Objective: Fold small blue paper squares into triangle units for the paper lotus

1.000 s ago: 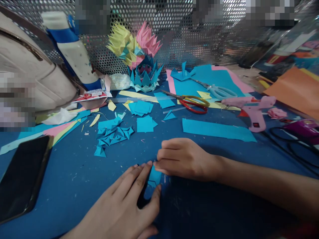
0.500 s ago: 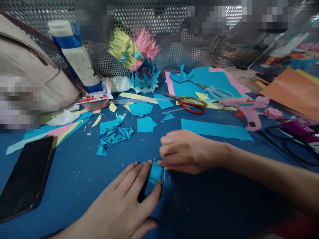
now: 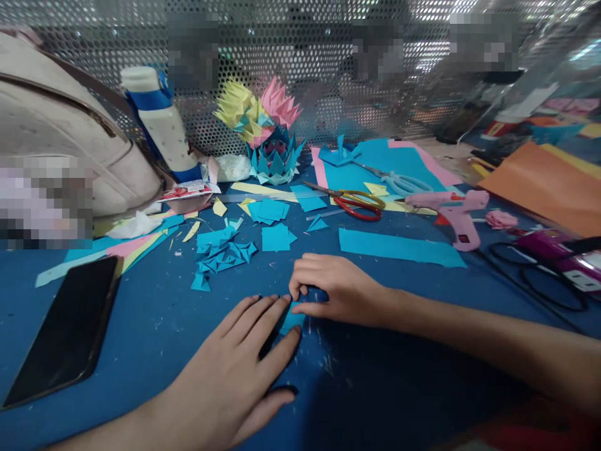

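Note:
A small blue paper piece (image 3: 292,320) lies on the dark blue table between my hands, partly covered by fingers. My left hand (image 3: 248,357) rests flat with spread fingers, its index fingertip and thumb-side fingers at the paper's left and lower edges. At the paper's upper edge, my right hand (image 3: 335,291) has curled fingers and a thumb closing on it in a pinch. Beyond them lie folded blue paper units (image 3: 225,254) and cut blue squares (image 3: 276,238). A long blue paper strip (image 3: 399,247) lies past my right hand.
Red-and-yellow-handled scissors (image 3: 359,203), light-blue-handled scissors (image 3: 404,182) and a pink glue gun (image 3: 453,210) lie at the right. A phone (image 3: 66,332) is at the left, before a bag (image 3: 75,125) and bottle (image 3: 162,125). Folded paper flowers (image 3: 275,153) stand by the perforated metal panel (image 3: 323,75).
My right hand's fingers have lifted apart from the thumb, leaving a gap inside the curl, and the thumb has moved over the paper's upper edge. The camera view has shifted slightly.

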`<action>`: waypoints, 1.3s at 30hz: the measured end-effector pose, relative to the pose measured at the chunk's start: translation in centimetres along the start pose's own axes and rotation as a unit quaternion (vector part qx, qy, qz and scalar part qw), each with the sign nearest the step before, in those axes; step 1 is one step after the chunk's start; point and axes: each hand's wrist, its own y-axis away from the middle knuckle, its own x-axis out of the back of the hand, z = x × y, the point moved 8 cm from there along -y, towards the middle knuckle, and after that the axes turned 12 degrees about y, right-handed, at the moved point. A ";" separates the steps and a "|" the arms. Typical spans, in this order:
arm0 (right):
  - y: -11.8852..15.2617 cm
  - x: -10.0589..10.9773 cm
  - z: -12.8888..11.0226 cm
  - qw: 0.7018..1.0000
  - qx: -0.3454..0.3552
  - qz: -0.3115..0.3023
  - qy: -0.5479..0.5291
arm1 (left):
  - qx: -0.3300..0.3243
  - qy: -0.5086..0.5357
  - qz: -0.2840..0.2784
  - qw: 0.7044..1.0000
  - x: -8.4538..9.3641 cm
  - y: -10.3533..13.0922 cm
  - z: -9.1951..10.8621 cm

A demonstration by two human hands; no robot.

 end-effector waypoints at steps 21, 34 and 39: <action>0.5 0.9 -0.7 0.992 0.115 0.047 0.002 | -0.038 0.018 0.060 0.997 1.2 -0.1 0.2; 0.9 1.2 -0.9 0.982 0.177 0.064 0.021 | -0.049 0.006 0.082 0.995 1.1 -0.1 0.2; 0.9 1.0 -1.1 0.981 0.173 0.051 0.071 | -0.033 0.009 0.079 0.996 0.9 -0.1 -0.1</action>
